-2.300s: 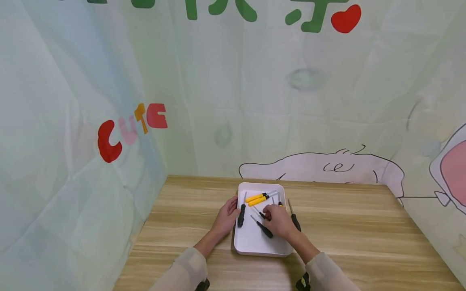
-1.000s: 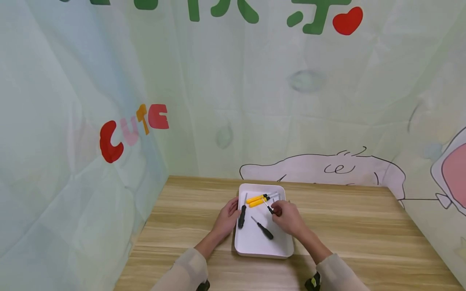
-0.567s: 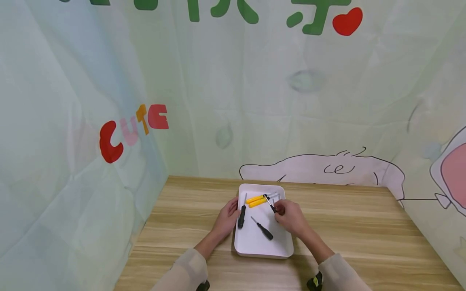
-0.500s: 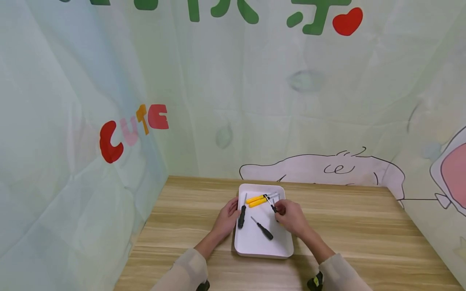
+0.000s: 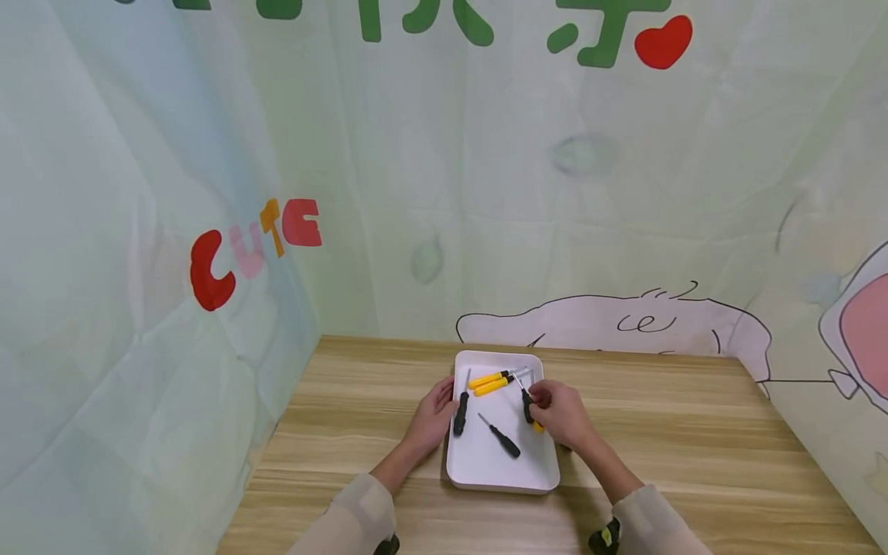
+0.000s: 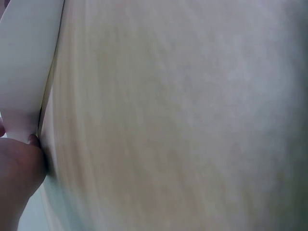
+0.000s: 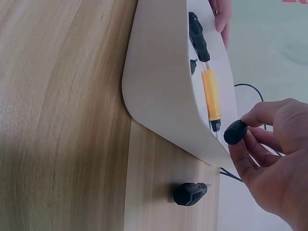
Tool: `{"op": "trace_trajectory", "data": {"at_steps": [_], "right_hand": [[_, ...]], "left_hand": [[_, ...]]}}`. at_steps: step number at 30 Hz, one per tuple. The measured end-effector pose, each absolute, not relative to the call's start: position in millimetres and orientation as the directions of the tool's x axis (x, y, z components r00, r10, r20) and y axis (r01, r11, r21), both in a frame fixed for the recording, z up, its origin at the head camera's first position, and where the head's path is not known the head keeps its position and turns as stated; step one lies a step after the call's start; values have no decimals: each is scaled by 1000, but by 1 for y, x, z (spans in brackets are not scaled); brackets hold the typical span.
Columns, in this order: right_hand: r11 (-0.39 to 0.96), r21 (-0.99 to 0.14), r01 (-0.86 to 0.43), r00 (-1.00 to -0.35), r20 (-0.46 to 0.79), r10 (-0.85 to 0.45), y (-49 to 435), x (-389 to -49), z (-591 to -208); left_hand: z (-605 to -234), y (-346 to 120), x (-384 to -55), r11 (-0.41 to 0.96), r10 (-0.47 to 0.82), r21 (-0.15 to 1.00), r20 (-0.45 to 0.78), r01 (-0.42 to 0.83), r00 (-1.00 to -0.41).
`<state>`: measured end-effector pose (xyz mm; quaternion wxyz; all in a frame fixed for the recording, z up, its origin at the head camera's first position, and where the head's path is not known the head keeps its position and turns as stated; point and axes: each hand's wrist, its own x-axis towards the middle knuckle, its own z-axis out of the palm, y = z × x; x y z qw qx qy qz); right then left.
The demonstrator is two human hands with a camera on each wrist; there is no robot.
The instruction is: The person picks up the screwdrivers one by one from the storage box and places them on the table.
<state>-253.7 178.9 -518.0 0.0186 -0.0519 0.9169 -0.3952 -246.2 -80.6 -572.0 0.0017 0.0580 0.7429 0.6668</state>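
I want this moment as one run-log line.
left hand: holds white tray by rim; right hand: grips black screwdriver; in tray: yellow screwdrivers
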Motion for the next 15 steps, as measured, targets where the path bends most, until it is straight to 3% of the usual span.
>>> {"op": "trace_trajectory", "data": {"at_steps": [15], "right_hand": [[682, -725, -97, -994, 38, -101, 188, -256, -515]], "left_hand": [[-572, -81, -247, 130, 83, 989, 55, 66, -995]]}}
